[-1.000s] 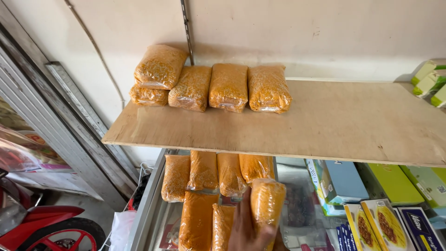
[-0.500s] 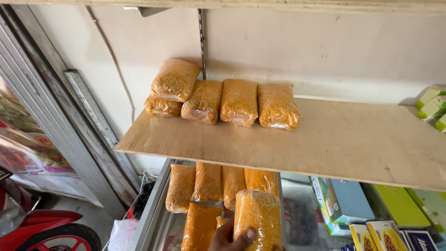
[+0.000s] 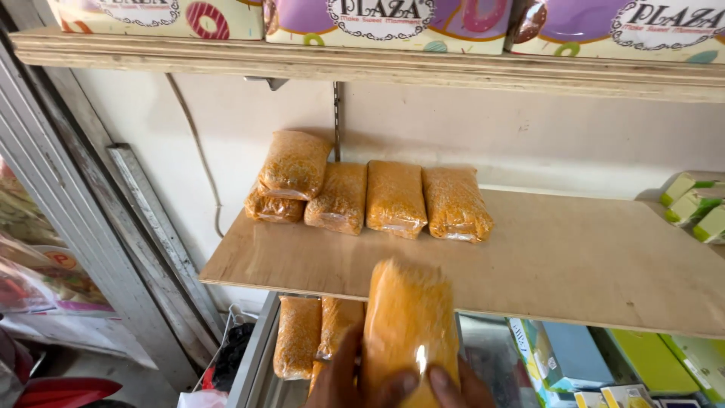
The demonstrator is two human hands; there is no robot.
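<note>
Head view, read from left to right: grey metal shutter rails [image 3: 113, 249] run diagonally down the left side of the frame, with a red rounded shape [image 3: 64, 393] in the lower left corner. Right of them, a bare plywood shelf board [image 3: 566, 264] spans the middle of the frame. Along its back left part lie clear plastic packets of orange grain [image 3: 370, 193]: one stacked on another at the left end, then three side by side, touching each other.

At bottom centre, a soft oblong packet of orange grain in clear plastic [image 3: 409, 325] stands upright before the front edge of the board, blurred. The left hand [image 3: 340, 381] holds it from the left side, fingers [image 3: 393, 394] curled around its lower end. Only fingertips of the right hand [image 3: 457, 389] show at the packet's lower right; they press against it, though their grip cannot be told fully.

Below the board, more orange packets [image 3: 298, 336] lie on a lower level, with blue and green cartons [image 3: 604, 363] in the lower right. Small green-and-white boxes [image 3: 691, 204] sit at the board's right end. Across the top of the frame, an upper wooden shelf [image 3: 377, 68] carries purple and cream cartons [image 3: 393, 23].
</note>
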